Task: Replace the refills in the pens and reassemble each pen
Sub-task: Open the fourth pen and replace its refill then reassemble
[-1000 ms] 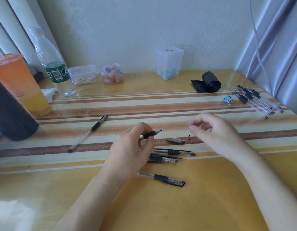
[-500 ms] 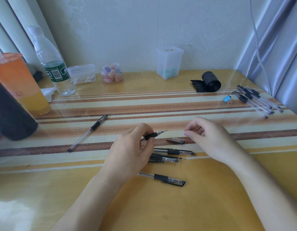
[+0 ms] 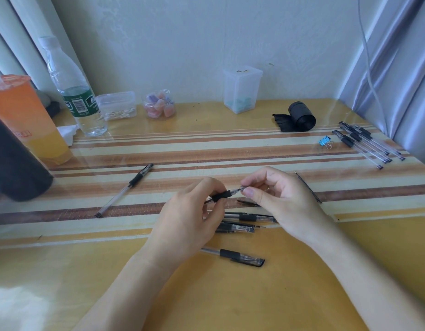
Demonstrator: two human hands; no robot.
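My left hand [image 3: 190,218] grips a clear pen with a black grip [image 3: 224,194] at mid-table, its tip pointing right. My right hand [image 3: 278,199] pinches the tip end of that pen between thumb and forefinger. What the fingers hold at the tip is too small to tell. A thin dark refill [image 3: 308,187] lies on the table just right of my right hand. Several more pens [image 3: 242,222] lie under and between my hands, and one capped pen [image 3: 235,255] lies nearer me. A lone pen [image 3: 125,188] lies to the left.
A group of pens [image 3: 366,142] and a blue binder clip [image 3: 325,141] lie at the far right. A black roll [image 3: 301,115], plastic boxes [image 3: 242,90], a jar [image 3: 159,105], a water bottle [image 3: 73,89] and an orange drink cup [image 3: 27,120] line the back and left. A dark cylinder [image 3: 13,163] stands at the left edge.
My right hand moved left and closed on the tip of the pen in my left hand. A thin refill now shows on the table to its right.
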